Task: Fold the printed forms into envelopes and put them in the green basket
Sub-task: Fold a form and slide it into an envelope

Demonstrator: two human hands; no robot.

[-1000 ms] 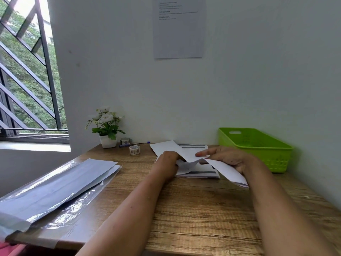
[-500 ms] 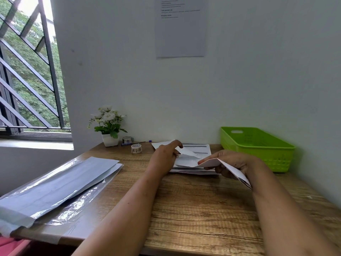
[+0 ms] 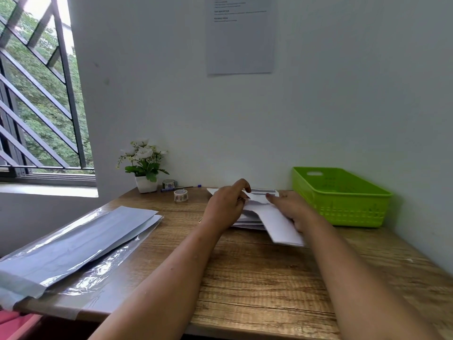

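The folding step is in hand. Both hands work one white sheet (image 3: 279, 223) held just above the stack of forms (image 3: 266, 191), which lies on the table (image 3: 257, 278) under and just beyond the fingers. The left hand (image 3: 226, 206) has its fingers curled and seems to pinch the sheet's far corner or flap between thumb and fingers. The right hand (image 3: 293, 209) grips the sheet along its right side, and the paper's free end hangs out below that wrist, toward the person. The fold looks only partly made, and I cannot tell how many creases are set. Next, the flap likely needs bringing over squarely and pressing flat. The piece would then be carried to the green basket (image 3: 343, 207), which stands just right of the right hand.
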